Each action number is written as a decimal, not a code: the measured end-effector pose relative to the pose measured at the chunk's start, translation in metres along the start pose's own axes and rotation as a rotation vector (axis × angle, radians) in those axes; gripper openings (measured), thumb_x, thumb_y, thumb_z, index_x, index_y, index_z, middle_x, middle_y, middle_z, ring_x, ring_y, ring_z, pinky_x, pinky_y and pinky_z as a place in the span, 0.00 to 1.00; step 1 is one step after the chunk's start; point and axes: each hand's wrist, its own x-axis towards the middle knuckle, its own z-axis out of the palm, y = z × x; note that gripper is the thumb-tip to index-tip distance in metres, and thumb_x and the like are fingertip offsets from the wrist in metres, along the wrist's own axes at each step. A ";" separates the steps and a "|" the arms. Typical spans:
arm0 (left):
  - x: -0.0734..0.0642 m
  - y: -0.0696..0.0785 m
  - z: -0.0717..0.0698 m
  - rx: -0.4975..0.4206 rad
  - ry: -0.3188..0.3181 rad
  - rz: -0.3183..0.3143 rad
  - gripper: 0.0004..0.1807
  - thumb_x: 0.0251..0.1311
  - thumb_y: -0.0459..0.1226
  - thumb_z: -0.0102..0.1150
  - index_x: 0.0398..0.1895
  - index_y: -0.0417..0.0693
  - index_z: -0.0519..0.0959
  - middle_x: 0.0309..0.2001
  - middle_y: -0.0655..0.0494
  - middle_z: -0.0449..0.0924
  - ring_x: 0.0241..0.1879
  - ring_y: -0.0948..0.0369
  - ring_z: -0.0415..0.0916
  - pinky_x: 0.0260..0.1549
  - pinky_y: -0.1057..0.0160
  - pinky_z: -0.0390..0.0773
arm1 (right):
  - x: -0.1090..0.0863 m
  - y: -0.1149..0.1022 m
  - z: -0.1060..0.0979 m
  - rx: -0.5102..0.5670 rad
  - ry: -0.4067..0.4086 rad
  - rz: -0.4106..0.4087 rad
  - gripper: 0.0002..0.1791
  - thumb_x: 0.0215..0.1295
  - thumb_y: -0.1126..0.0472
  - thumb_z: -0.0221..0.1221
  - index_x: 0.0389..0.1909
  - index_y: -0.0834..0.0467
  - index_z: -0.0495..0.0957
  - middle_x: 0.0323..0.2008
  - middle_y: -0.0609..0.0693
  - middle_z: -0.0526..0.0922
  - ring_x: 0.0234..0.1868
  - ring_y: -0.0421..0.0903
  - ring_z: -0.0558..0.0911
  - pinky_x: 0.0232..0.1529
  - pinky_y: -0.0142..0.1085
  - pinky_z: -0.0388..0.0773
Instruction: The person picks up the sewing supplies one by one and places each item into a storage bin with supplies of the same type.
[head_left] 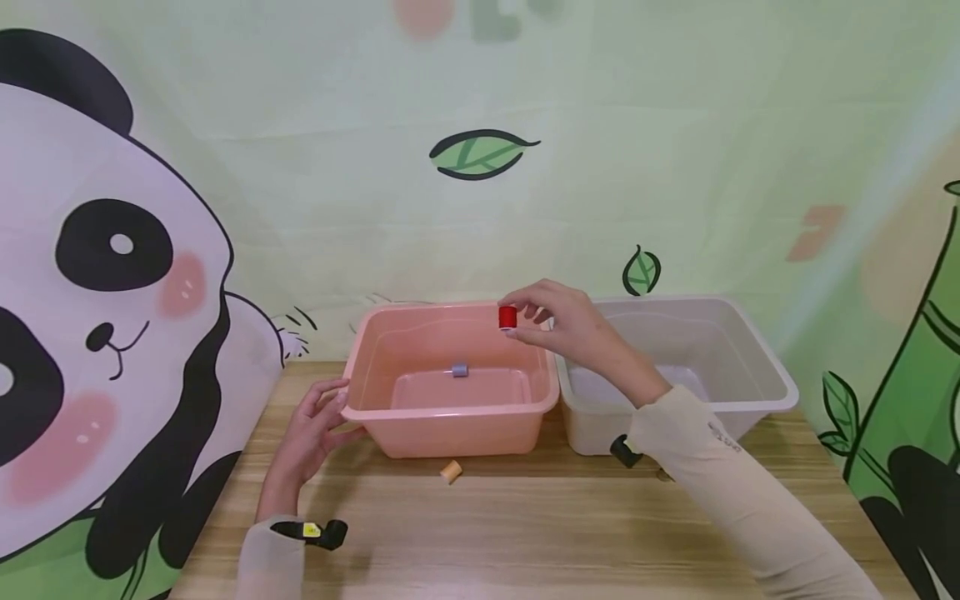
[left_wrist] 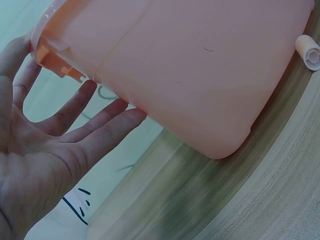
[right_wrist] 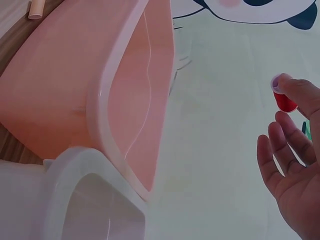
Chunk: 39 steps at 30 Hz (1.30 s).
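Above the right part of the pink bin (head_left: 457, 433), my right hand (head_left: 573, 325) pinches a small red thread spool (head_left: 507, 317) between thumb and fingertips. The right wrist view shows the red spool (right_wrist: 286, 101) with its pale end under the thumb, the other fingers loosely bent. My left hand (head_left: 311, 429) touches the bin's left side near the rim; in the left wrist view its fairly straight fingers (left_wrist: 107, 127) rest against the outer wall. Inside the pink bin lies a greyish-lilac spool (head_left: 460, 370). A light orange spool (head_left: 451, 472) lies on the table before the bin.
A pale grey bin (head_left: 765, 392) stands close to the pink one on its right, partly behind my right forearm. Both bins sit on a wood-grain table (head_left: 510, 533) against a printed cloth backdrop (head_left: 337, 167) with a panda and leaves.
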 end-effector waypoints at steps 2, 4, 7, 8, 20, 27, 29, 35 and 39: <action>0.000 0.001 0.000 0.005 0.005 -0.003 0.20 0.77 0.43 0.51 0.68 0.51 0.67 0.68 0.47 0.64 0.56 0.53 0.82 0.50 0.43 0.82 | 0.003 0.000 0.000 0.001 0.000 0.004 0.21 0.64 0.57 0.70 0.57 0.52 0.82 0.49 0.48 0.82 0.46 0.50 0.80 0.47 0.41 0.86; 0.000 0.001 0.000 0.007 0.007 -0.004 0.20 0.77 0.44 0.51 0.68 0.51 0.67 0.69 0.45 0.63 0.56 0.53 0.82 0.50 0.42 0.82 | 0.006 0.002 0.001 -0.003 0.005 0.013 0.21 0.64 0.57 0.70 0.58 0.52 0.82 0.49 0.49 0.83 0.46 0.48 0.80 0.46 0.39 0.85; 0.000 0.001 0.000 0.008 0.005 -0.008 0.21 0.77 0.44 0.51 0.68 0.51 0.66 0.70 0.45 0.62 0.57 0.53 0.81 0.50 0.42 0.81 | 0.010 0.003 0.000 -0.001 0.012 0.025 0.21 0.65 0.57 0.70 0.58 0.53 0.82 0.50 0.49 0.83 0.46 0.47 0.80 0.47 0.38 0.85; 0.000 0.001 0.000 0.007 0.005 -0.008 0.21 0.77 0.44 0.51 0.68 0.51 0.66 0.70 0.46 0.62 0.57 0.53 0.81 0.50 0.42 0.81 | 0.011 0.004 0.000 0.000 0.012 0.031 0.21 0.65 0.57 0.70 0.58 0.53 0.82 0.50 0.49 0.83 0.46 0.47 0.80 0.47 0.38 0.85; 0.000 0.001 -0.001 0.006 0.001 -0.008 0.21 0.77 0.43 0.51 0.68 0.51 0.66 0.69 0.49 0.64 0.56 0.54 0.82 0.51 0.41 0.81 | 0.019 0.009 0.006 0.010 -0.023 0.091 0.22 0.67 0.53 0.68 0.59 0.54 0.81 0.47 0.48 0.84 0.47 0.46 0.81 0.51 0.39 0.84; 0.001 0.001 0.000 0.005 -0.001 -0.010 0.22 0.77 0.44 0.51 0.69 0.50 0.65 0.69 0.49 0.63 0.57 0.54 0.81 0.51 0.40 0.80 | 0.024 0.008 0.009 0.009 -0.038 0.119 0.21 0.68 0.51 0.67 0.60 0.53 0.81 0.47 0.48 0.84 0.48 0.46 0.81 0.52 0.40 0.83; 0.000 0.001 0.000 0.002 0.001 -0.011 0.22 0.77 0.44 0.52 0.69 0.50 0.66 0.69 0.49 0.63 0.57 0.54 0.81 0.52 0.40 0.80 | 0.025 0.009 0.011 0.005 -0.038 0.118 0.22 0.68 0.51 0.66 0.60 0.53 0.81 0.48 0.48 0.84 0.49 0.47 0.81 0.53 0.41 0.83; 0.000 0.001 0.000 -0.006 -0.002 -0.006 0.21 0.77 0.43 0.52 0.68 0.52 0.67 0.67 0.51 0.66 0.56 0.55 0.82 0.51 0.40 0.81 | 0.031 0.011 0.014 0.005 -0.036 0.137 0.22 0.68 0.50 0.66 0.61 0.52 0.81 0.48 0.48 0.84 0.50 0.47 0.81 0.53 0.42 0.83; 0.000 0.001 0.001 -0.009 0.000 -0.005 0.19 0.77 0.43 0.52 0.67 0.51 0.68 0.66 0.52 0.67 0.55 0.55 0.82 0.50 0.40 0.81 | 0.035 0.013 0.017 0.001 -0.040 0.156 0.22 0.68 0.51 0.66 0.61 0.51 0.81 0.49 0.49 0.84 0.50 0.48 0.81 0.53 0.41 0.83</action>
